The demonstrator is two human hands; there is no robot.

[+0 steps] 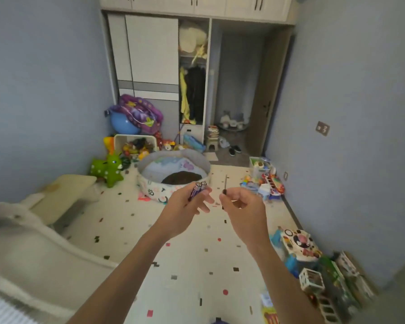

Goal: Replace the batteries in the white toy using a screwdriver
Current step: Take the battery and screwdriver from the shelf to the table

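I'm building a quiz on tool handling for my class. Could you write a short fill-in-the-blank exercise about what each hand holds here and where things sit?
1. The left hand holds ____ purple cylindrical batteries.
2. The right hand pinches the small metal-shafted screwdriver with its shaft pointing ____.
3. The green spotted inflatable animal toy stands on the floor to the ____ of the round padded fabric bed.

Missing words: two; up; left

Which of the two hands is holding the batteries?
The left hand holds the two batteries, pinched at its fingertips. The right hand holds the small screwdriver instead, its shaft pointing up.
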